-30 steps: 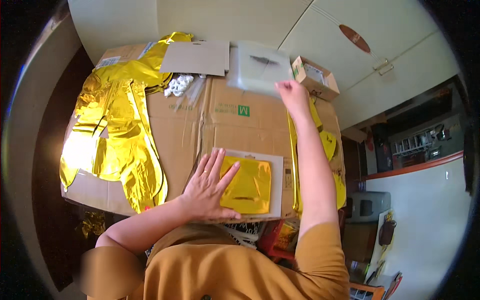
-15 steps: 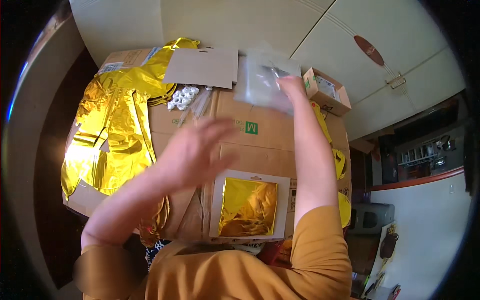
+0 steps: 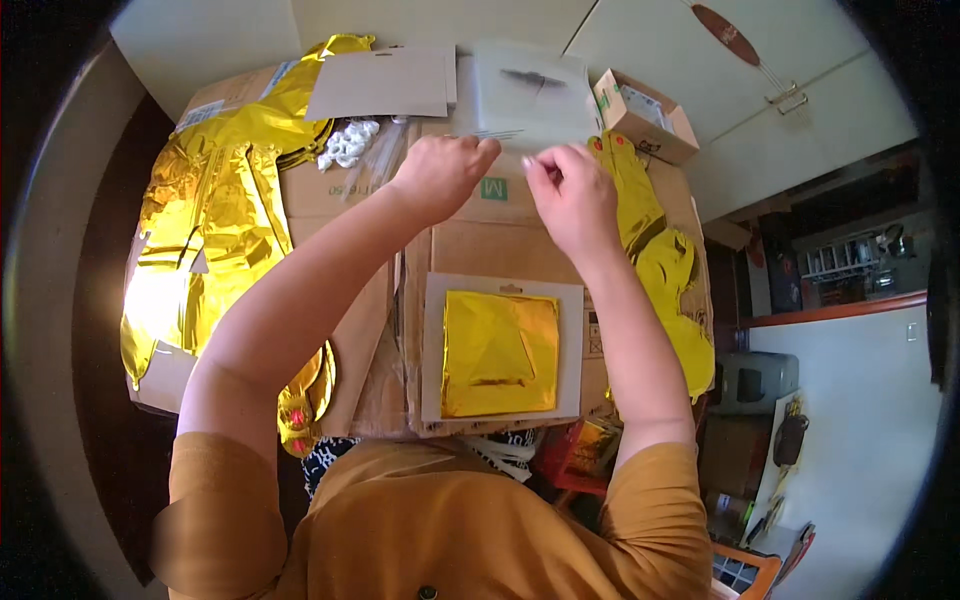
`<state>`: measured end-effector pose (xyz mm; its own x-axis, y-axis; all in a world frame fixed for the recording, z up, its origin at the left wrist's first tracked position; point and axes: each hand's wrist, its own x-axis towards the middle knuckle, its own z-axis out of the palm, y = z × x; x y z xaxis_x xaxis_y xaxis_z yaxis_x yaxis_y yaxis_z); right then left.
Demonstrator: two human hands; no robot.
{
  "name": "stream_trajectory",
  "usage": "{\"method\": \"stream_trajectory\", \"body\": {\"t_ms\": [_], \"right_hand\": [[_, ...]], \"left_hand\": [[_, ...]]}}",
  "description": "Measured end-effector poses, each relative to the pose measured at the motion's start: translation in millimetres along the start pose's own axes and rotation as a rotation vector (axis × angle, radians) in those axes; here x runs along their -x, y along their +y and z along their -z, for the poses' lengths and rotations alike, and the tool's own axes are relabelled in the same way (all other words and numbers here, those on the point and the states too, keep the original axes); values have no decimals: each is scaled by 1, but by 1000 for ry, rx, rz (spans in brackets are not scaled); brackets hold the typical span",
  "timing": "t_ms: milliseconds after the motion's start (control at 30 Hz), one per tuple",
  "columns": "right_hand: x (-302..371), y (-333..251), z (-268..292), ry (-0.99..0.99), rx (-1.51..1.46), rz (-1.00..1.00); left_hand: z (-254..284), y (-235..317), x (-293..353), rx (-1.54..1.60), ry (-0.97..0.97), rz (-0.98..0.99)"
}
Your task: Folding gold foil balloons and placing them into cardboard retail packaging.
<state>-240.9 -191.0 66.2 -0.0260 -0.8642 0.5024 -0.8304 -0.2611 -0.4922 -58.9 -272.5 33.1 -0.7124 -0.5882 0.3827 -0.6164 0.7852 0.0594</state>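
Both hands are hovering over the far half of the table [image 3: 480, 245], near its middle. The left hand [image 3: 445, 178] is closing into a loose fist and appears to be pinching a few thin strands [image 3: 508, 133] at its fingertips, probably so that their ends are staying free for the other hand. The right hand [image 3: 578, 200] is curling thumb and forefinger together just to the right, not touching the left one (whether anything is sitting between those fingers, I cannot tell). The strands are running left to right, their long axis lying roughly along the table's far edge and their free ends pointing towards the right edge.

By the near edge, about midway along, a folded gold foil packet [image 3: 500, 350] is lying flat on a pale card [image 3: 432, 345], with neither hand touching it. Packet and card are looking almost square, so no clear long axis is showing; the card's slot is facing the far edge. The card is perhaps backing the soft foil.

Along the far edge, clear bags [image 3: 490, 95] are lying under a dark bundle [image 3: 532, 78], with plain cards [image 3: 385, 85] to their left and an open box [image 3: 645, 120] at the right corner, seemingly spread out for reaching. Gold foil sheets [image 3: 190, 210] are covering the left edge, and yellow foil shapes [image 3: 668, 275] are lining the right.
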Motion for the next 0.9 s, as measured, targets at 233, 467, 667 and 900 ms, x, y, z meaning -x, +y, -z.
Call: {"method": "stream_trajectory", "body": {"t_ms": [233, 467, 667, 900], "right_hand": [[90, 5, 15, -227, 40, -178], [168, -33, 63, 44, 73, -49], [253, -48, 48, 28, 57, -276], [272, -57, 46, -59, 254, -181]], "left_hand": [[-12, -2, 21, 159, 119, -27], [-12, 6, 56, 231, 34, -72], [-10, 7, 56, 253, -38, 0], [-5, 8, 59, 227, -67, 1]]}}
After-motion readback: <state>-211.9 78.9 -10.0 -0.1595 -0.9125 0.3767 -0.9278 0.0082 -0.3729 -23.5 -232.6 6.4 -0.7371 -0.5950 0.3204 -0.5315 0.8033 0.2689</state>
